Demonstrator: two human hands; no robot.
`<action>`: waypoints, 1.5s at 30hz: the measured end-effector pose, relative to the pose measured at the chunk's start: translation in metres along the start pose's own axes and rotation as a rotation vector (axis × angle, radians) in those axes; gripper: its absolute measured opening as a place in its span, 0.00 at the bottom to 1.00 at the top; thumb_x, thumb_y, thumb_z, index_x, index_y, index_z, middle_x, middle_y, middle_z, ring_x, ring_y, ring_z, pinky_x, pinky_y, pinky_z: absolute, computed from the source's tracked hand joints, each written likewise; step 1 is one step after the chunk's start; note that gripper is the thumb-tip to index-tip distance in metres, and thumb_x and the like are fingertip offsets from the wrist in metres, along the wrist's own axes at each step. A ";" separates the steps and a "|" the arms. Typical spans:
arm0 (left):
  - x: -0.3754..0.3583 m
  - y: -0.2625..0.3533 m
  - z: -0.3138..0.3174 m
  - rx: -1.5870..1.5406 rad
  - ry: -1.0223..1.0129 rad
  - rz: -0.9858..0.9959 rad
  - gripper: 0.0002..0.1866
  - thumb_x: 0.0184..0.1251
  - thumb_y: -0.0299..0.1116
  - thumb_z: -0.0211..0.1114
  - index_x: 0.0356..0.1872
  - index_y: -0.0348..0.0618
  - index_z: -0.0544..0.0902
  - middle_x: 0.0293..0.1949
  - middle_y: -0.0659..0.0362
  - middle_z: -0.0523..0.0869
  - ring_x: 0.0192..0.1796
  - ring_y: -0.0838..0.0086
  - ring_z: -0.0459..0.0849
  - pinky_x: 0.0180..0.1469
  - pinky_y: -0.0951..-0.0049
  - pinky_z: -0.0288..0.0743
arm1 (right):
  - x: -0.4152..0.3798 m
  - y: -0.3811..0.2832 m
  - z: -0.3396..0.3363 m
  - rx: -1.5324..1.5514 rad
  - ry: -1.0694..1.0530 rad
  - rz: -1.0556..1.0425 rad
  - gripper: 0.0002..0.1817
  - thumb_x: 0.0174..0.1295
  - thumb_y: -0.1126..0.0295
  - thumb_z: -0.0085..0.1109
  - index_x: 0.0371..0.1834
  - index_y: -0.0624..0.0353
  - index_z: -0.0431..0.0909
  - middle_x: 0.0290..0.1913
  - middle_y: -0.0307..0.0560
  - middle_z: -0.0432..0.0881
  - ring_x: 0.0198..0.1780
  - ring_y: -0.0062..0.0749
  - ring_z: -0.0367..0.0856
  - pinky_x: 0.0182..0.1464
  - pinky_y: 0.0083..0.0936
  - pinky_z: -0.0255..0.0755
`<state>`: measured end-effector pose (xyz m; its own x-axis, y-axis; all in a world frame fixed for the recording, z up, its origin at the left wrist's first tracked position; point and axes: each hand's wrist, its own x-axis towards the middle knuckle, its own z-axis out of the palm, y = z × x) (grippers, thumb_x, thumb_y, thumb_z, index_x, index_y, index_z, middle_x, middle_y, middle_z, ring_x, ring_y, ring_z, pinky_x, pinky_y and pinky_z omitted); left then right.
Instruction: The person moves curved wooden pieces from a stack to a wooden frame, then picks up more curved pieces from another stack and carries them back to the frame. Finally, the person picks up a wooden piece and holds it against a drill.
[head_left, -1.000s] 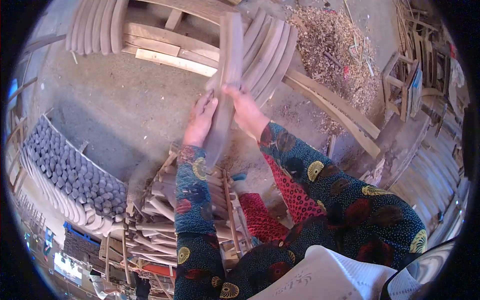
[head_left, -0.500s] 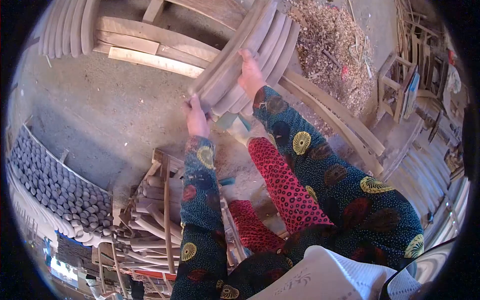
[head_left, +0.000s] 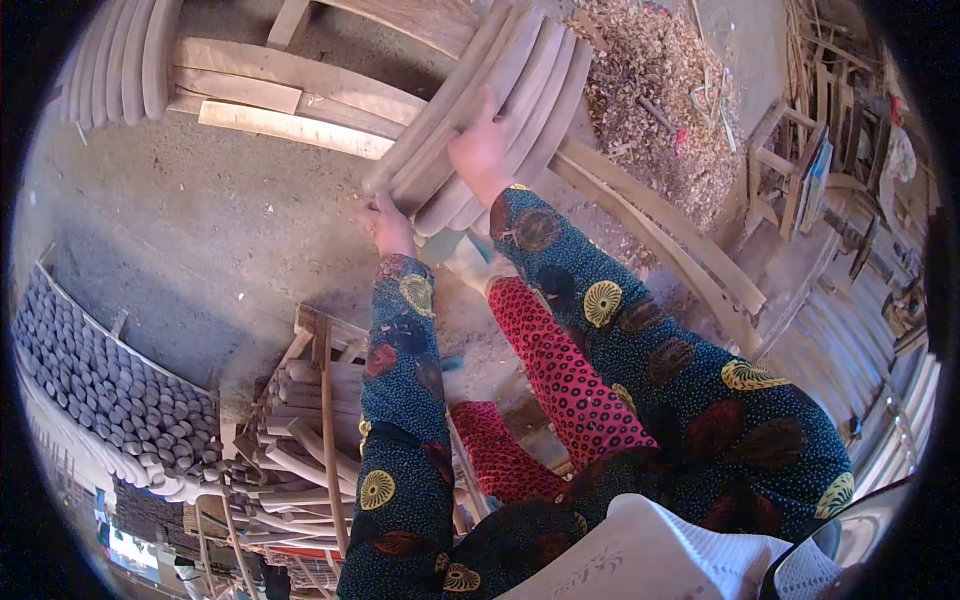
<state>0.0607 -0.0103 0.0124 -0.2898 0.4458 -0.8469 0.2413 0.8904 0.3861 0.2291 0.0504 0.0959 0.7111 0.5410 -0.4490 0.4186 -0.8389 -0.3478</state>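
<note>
A row of curved wooden pieces [head_left: 525, 100] lies side by side across a wooden frame near the top middle. My left hand [head_left: 388, 226] is at the lower end of the outermost curved piece [head_left: 425, 145], its fingers bent around that end. Further up the row, my right hand [head_left: 480, 160] grips the pieces from above. Its thumb side points up, and some of its fingers are hidden among the wood. Just below the row's lower ends, my foot in a greenish shoe [head_left: 455, 250] rests on the floor.
Wooden rails [head_left: 300, 75] run left to another group of curved pieces [head_left: 120, 60]. Two long curved boards [head_left: 670, 225] extend right. Wood shavings [head_left: 640, 110] are heaped beyond. Stacked rods [head_left: 120, 380] stand at left, and more wooden parts [head_left: 300, 450] near my left arm.
My right hand has shifted left along the row, onto a neighbouring piece. My left hand stays at the lower end. The whole view has slid slightly left.
</note>
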 end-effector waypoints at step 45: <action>-0.440 -0.207 -0.530 -0.549 0.348 0.514 0.13 0.65 0.29 0.60 0.50 0.39 0.78 0.47 0.56 0.82 0.51 0.70 0.79 0.56 0.68 0.71 | -0.461 0.083 -0.049 -1.203 -1.583 -1.386 0.24 0.60 0.55 0.55 0.54 0.61 0.76 0.52 0.59 0.79 0.54 0.55 0.76 0.57 0.43 0.70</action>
<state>-0.3531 -0.3417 0.4984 -0.5585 0.7324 -0.3894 -0.0384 0.4462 0.8941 -0.0363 -0.2720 0.3143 -0.6717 -0.2799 -0.6859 0.4841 0.5351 -0.6924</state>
